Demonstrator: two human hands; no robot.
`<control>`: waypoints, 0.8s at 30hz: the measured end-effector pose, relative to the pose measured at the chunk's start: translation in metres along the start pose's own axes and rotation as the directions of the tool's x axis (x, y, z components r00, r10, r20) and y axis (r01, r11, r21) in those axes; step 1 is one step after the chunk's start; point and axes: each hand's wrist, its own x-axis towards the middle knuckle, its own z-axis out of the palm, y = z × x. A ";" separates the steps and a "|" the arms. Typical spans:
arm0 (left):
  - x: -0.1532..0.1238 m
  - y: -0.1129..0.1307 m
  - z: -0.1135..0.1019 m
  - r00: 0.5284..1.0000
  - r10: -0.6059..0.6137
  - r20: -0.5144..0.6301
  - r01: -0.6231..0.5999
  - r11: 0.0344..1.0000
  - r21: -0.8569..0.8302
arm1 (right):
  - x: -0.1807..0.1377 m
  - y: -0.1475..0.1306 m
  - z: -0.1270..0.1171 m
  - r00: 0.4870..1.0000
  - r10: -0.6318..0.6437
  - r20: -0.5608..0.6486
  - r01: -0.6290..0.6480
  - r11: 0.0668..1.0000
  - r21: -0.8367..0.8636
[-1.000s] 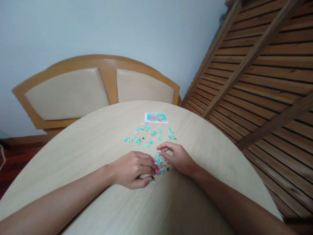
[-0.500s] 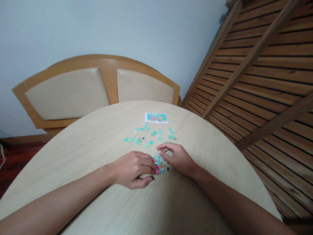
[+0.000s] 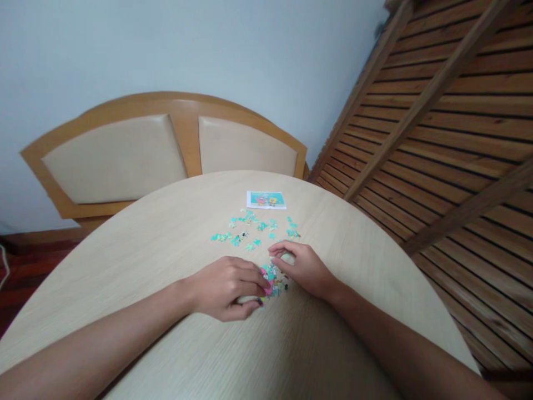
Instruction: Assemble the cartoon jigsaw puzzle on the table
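Note:
A partly joined jigsaw puzzle (image 3: 270,273) in pink, turquoise and yellow lies on the table between my hands. The fingertips of my left hand (image 3: 233,289) rest on its left side and cover part of it. Its thumb is apart from the fingers, near the lower left corner. My right hand (image 3: 303,268) hovers at the puzzle's upper right, thumb and fingers curved and apart, with nothing visible between them. Beyond the hands, several loose turquoise puzzle pieces (image 3: 235,240) are scattered. More loose pieces (image 3: 293,233) lie past my right fingertips.
A picture card (image 3: 266,200) with pink and yellow cartoon figures lies behind the loose pieces. The round wooden table (image 3: 166,250) has a padded bench back (image 3: 183,133) at its far side. A slatted wooden structure (image 3: 449,122) stands to the right.
My right hand has shifted very slightly up and to the right. My left hand and the pieces look unmoved.

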 end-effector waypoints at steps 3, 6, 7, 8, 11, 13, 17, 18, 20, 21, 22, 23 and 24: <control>0.000 0.000 0.000 1.000 -0.001 0.002 0.001 1.000 0.000 | 0.001 0.000 -0.001 0.998 0.036 -0.044 -0.033 0.996 0.083; -0.001 0.001 0.000 1.000 0.000 0.013 0.000 1.000 0.000 | 0.002 0.001 -0.003 0.995 0.070 -0.072 -0.062 0.993 0.100; -0.001 0.001 0.000 1.000 0.000 0.017 0.000 1.000 0.001 | 0.002 0.002 -0.004 0.995 0.076 -0.069 -0.069 0.993 0.095; -0.001 0.001 0.000 1.000 0.000 0.018 0.000 1.000 0.001 | 0.002 0.002 -0.004 0.995 0.078 -0.056 -0.073 0.993 0.088; -0.001 0.001 -0.001 1.000 -0.009 0.020 0.009 1.000 -0.003 | 0.002 0.004 -0.004 0.997 0.079 -0.013 -0.078 0.995 0.070; 0.000 0.001 -0.002 1.000 -0.013 0.017 0.013 1.000 -0.008 | 0.001 0.003 -0.004 0.997 0.083 0.001 -0.083 0.994 0.070; 0.001 0.002 -0.002 1.000 -0.012 0.015 0.012 1.000 -0.019 | 0.000 0.001 -0.005 0.996 0.092 -0.001 -0.091 0.994 0.064; 0.001 0.002 -0.002 1.000 -0.012 0.018 0.012 1.000 -0.019 | 0.000 0.001 -0.005 0.996 0.094 0.000 -0.094 0.994 0.058; 0.000 0.002 -0.002 1.000 -0.013 0.017 0.013 1.000 -0.015 | 0.000 0.000 -0.006 0.995 0.099 0.006 -0.100 0.994 0.047; 0.000 0.002 -0.002 1.000 -0.012 0.015 0.013 1.000 -0.013 | 0.000 0.000 -0.007 0.995 0.103 0.007 -0.103 0.994 0.047; 0.000 0.002 -0.001 1.000 -0.012 0.011 0.012 1.000 -0.012 | 0.000 0.000 -0.007 0.994 0.106 0.008 -0.107 0.993 0.052; -0.001 0.001 -0.001 1.000 -0.010 0.010 0.010 1.000 -0.011 | 0.000 0.001 -0.007 0.994 0.111 0.010 -0.111 0.992 0.062; -0.001 0.001 -0.001 1.000 -0.008 0.008 0.008 1.000 -0.011 | 0.000 0.002 -0.007 0.993 0.117 0.011 -0.118 0.990 0.076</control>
